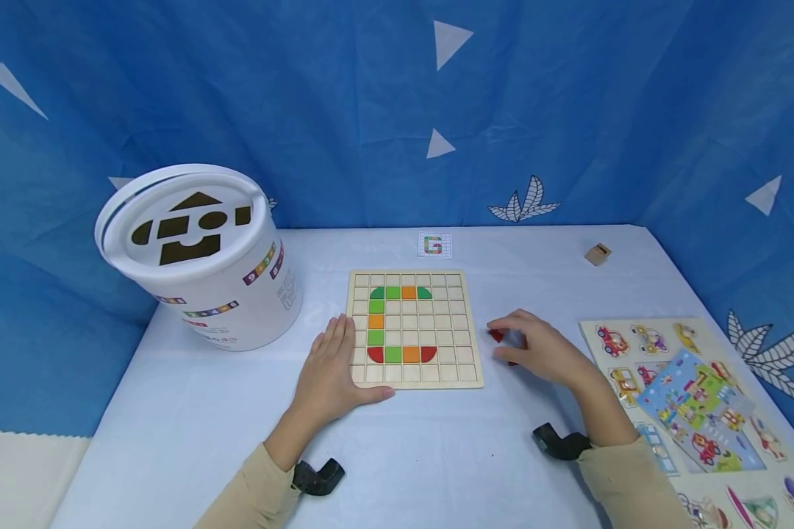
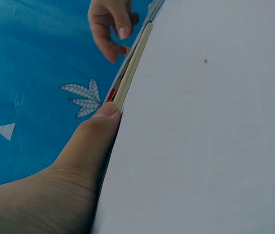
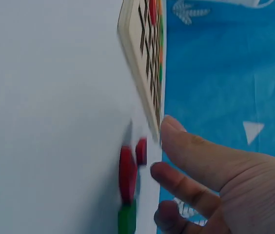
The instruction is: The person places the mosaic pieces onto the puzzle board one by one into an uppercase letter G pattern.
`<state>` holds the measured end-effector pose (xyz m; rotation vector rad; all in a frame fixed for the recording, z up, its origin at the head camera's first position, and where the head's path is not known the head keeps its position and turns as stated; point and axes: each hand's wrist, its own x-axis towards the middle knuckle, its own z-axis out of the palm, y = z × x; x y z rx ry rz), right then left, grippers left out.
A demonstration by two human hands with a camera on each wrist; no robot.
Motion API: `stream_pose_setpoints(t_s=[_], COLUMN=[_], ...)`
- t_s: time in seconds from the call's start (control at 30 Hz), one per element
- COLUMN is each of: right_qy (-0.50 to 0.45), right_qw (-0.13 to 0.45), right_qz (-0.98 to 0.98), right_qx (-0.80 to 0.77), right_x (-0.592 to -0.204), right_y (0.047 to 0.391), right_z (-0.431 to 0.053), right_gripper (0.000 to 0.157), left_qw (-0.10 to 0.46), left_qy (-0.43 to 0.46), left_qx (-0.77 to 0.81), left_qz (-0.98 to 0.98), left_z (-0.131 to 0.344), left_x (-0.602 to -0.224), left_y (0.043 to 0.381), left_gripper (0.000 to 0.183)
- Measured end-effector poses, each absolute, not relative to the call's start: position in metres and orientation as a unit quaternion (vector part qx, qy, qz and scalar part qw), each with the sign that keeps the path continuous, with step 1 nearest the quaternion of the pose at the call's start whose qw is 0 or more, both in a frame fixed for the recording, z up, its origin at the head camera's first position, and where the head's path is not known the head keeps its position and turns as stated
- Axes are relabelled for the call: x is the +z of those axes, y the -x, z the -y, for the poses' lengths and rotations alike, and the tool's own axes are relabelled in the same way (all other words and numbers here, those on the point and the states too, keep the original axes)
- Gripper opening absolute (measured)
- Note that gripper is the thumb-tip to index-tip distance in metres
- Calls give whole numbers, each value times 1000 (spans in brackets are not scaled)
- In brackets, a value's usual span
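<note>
A wooden grid board (image 1: 450, 373) lies flat on the table, with green, orange and red tiles forming a C-like outline in its squares. My left hand (image 1: 331, 367) rests at the board's lower left corner, fingers straight along the left side and thumb along the front edge. Right of the board, my right hand (image 1: 536, 349) hovers over loose pieces, its thumb and fingers apart. Under it, the right wrist view shows a red piece (image 3: 127, 173), a smaller red piece (image 3: 141, 151) and a green piece (image 3: 127, 217). Nothing is visibly pinched.
Behind the board lies a small pattern card (image 1: 434, 245) showing a G shape. A large white bucket (image 1: 251, 308) with shaped holes in its lid stands at left. At right are a picture puzzle board (image 1: 595, 338) and a small wooden block (image 1: 598, 254).
</note>
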<state>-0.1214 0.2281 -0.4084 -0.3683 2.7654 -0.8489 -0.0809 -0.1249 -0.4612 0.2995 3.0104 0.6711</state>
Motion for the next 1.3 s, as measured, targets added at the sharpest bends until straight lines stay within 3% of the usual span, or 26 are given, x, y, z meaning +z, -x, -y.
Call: stream_pose_setpoints(t_s=[0.27, 0.6, 1.0, 1.3], right_qy=[81, 74, 44, 88], right_qw=[132, 125, 109, 98], right_qz=[-954, -955, -952, -924], right_qx=[-258, -259, -282, -359], right_x=[-406, -408, -411, -415], right_y=[115, 116, 128, 140], right_z=[-267, -275, -270, -233], right_gripper=[47, 26, 20, 16], left_qw=[19, 20, 28, 29], left_qy=[-97, -97, -95, -94], left_qx=[216, 215, 223, 216], left_qz=[-971, -972, -970, -971], left_z=[125, 125, 123, 125], left_x=[-461, -461, -457, -459], left_y=[81, 81, 80, 82], left_gripper=[136, 137, 136, 137])
